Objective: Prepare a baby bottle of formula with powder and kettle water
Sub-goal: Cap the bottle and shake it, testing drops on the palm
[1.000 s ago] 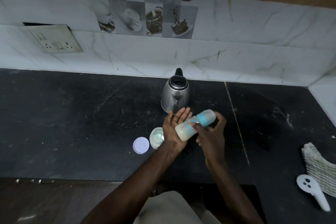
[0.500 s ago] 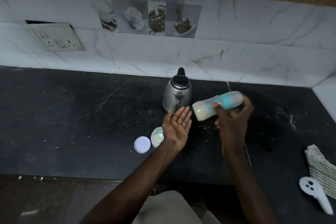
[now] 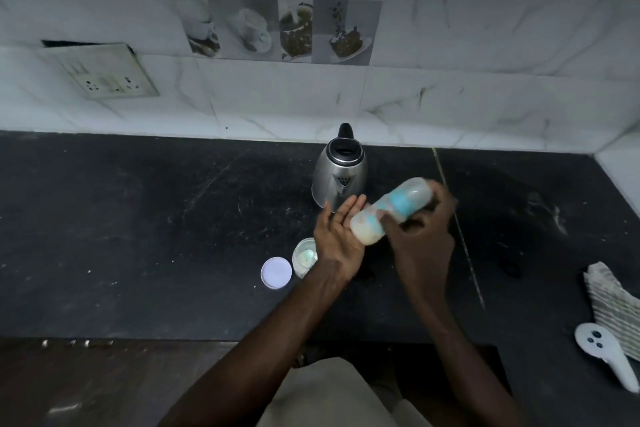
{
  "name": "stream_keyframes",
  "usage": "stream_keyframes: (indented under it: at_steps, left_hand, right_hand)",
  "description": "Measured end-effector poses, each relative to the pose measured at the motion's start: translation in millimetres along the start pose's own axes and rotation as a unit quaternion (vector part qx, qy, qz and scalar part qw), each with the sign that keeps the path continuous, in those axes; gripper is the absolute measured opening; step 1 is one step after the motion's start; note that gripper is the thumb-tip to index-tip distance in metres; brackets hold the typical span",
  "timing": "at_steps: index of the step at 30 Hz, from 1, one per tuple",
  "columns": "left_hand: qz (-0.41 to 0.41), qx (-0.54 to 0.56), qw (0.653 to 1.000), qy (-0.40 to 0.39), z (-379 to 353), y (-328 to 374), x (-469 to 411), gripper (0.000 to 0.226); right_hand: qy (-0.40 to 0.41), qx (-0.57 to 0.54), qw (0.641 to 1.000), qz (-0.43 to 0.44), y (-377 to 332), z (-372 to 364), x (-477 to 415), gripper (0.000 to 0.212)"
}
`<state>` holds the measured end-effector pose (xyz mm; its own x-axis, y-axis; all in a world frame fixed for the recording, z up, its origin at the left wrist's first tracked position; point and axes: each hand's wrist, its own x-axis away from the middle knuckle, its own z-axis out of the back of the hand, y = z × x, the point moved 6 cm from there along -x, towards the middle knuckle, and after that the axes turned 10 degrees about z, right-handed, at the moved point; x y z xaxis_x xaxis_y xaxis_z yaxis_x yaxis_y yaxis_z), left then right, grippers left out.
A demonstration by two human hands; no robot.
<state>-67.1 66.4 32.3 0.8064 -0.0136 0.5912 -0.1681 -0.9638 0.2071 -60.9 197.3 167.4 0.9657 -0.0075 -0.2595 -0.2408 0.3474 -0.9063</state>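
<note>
- The left hand (image 3: 341,236) reaches in from the lower middle of the view, above the dark tabletop (image 3: 138,218). Its palm is turned up and to the right, and its fingers are straight, close together and pointing away towards the kettle (image 3: 341,173). It is released and grasps nothing.
- The right hand (image 3: 420,236) is blurred. Its back faces the camera, and its fingers and thumb wrap round the baby bottle (image 3: 391,210) near the blue collar.
- The 2 forearms run up from the bottom edge and draw together at the bottle.
- The bottle is held above the tabletop, just in front of the kettle and to its right.
- Its long axis lies on a diagonal, nearly flat. The base points down and left, and the clear-capped end points up and right.
- Milky liquid sits at the base end, which is at the left palm. I cannot tell whether it touches.
- A small open jar (image 3: 304,256) stands just left of the left wrist, with a round lid (image 3: 276,272) flat beside it.
- A striped cloth (image 3: 613,302) and a white handheld device (image 3: 606,357) lie at the far right.
</note>
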Motion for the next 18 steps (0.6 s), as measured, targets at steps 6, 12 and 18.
stream_keyframes:
  at_steps: [6, 12, 18]
  left_hand:
    - [0.006, 0.015, 0.999, -0.03, -7.4, 2.2, 5.6, 0.061]
    - [0.017, 0.035, 0.999, -0.036, -0.1, 9.1, 8.0, 0.059]
    - [0.018, 0.019, 0.999, -0.027, 0.1, 16.7, 12.1, 0.061]
  right_hand:
    - [-0.075, 0.048, 0.996, 0.019, 1.2, -18.1, -6.2, 0.082]
    - [-0.181, 0.049, 0.982, 0.029, 8.6, -24.9, -8.0, 0.07]
    - [-0.246, -0.011, 0.969, 0.001, 16.8, -9.0, -15.9, 0.065]
